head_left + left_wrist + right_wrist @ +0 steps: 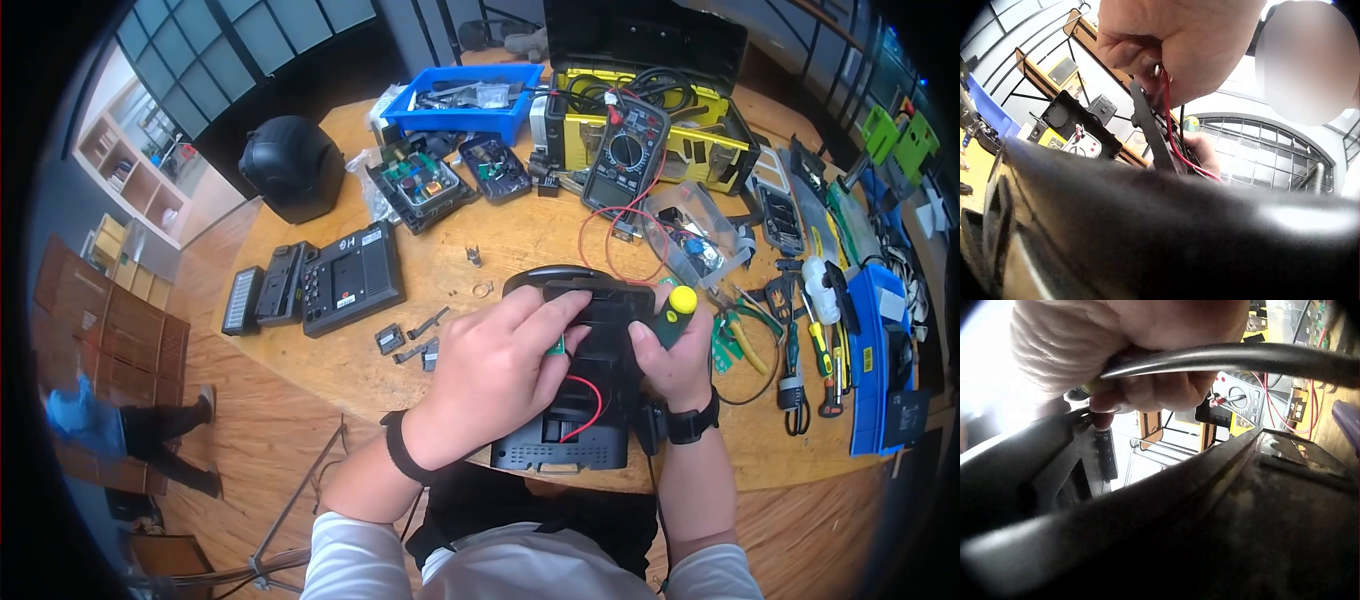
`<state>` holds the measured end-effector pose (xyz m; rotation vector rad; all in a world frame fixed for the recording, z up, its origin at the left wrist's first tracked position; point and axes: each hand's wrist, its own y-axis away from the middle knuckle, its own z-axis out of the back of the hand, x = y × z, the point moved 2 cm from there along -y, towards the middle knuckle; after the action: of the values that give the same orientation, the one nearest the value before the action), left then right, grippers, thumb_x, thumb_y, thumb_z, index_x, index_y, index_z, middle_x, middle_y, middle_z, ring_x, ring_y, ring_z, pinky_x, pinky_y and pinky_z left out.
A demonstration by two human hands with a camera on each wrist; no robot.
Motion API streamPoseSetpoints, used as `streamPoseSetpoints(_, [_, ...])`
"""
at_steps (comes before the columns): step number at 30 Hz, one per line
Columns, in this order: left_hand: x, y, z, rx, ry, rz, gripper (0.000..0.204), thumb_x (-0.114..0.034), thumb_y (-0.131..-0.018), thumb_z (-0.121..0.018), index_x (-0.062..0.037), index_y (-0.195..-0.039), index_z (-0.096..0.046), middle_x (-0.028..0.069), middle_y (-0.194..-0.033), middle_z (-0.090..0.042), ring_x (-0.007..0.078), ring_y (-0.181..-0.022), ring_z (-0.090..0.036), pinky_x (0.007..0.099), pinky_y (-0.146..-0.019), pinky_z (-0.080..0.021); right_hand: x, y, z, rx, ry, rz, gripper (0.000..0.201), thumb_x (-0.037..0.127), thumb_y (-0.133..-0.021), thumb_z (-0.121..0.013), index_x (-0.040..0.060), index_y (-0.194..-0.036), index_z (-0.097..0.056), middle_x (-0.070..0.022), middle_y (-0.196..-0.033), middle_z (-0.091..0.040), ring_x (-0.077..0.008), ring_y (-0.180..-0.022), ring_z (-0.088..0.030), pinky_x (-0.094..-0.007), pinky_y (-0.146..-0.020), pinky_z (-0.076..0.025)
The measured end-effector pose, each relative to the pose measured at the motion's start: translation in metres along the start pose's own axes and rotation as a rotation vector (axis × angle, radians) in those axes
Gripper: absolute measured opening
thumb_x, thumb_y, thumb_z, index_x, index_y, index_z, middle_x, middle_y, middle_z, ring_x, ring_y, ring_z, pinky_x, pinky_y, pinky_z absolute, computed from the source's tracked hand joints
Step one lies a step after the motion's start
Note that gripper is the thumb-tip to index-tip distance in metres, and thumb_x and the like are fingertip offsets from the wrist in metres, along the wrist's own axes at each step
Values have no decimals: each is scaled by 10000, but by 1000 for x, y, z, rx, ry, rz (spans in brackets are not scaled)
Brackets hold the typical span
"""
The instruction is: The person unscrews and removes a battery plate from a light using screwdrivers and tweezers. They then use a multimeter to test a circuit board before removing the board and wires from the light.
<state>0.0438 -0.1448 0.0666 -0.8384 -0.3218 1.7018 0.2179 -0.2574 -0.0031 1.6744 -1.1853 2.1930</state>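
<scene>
A black plastic device casing (560, 450) lies open at the front edge of the table. Over it a black inner panel (608, 345) stands tilted. My left hand (510, 350) holds this panel by its upper part with curled fingers. A bit of green circuit board (556, 346) shows under those fingers, and a red wire (598, 400) loops from beneath the hand down to the casing. At the panel's right side my right hand (680, 350) grips a screwdriver (675, 315) with a green-and-yellow handle. Its tip is hidden.
Behind the casing stand a multimeter (625, 150), a clear parts box (690, 235) and a yellow-black toolbox (700, 150). Opened devices (355, 280) and small black parts (390, 340) lie at left. Pliers (745, 345) and screwdrivers are at right. A person (130, 425) is at far left.
</scene>
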Motion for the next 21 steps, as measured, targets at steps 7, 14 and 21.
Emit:
streamPoseSetpoints(7, [-5,-9,2,76,-37,-49,304,-102,-828,-803,-82,-1125,-739,76,-713,-627,260,-584,-634,375,-538,-500,2,0,0,24,-22,-9,178,96,-767,-733,-1,-893,-653,-39,-772,-629,-144,-701,-585,-291,-668,-486])
streamPoseSetpoints(14, [-6,-13,-2,129,-56,-50,255,-107,-838,-787,-74,-1082,-719,83,-739,-664,273,-617,-663,386,-541,-509,-1,0,-1,41,-34,-35,213,97,-769,-733,-15,-946,-695,-68,-807,-678,-165,-729,-641,-316,-701,-519])
streamPoseSetpoints(21, [-7,-12,-5,87,7,-34,248,-81,-825,-805,-45,-1050,-706,116,-833,-724,293,-668,-700,383,-583,-549,3,-1,0,44,28,-1,196,102,-774,-735,-10,-930,-696,-80,-799,-673,-170,-722,-643,-313,-691,-514])
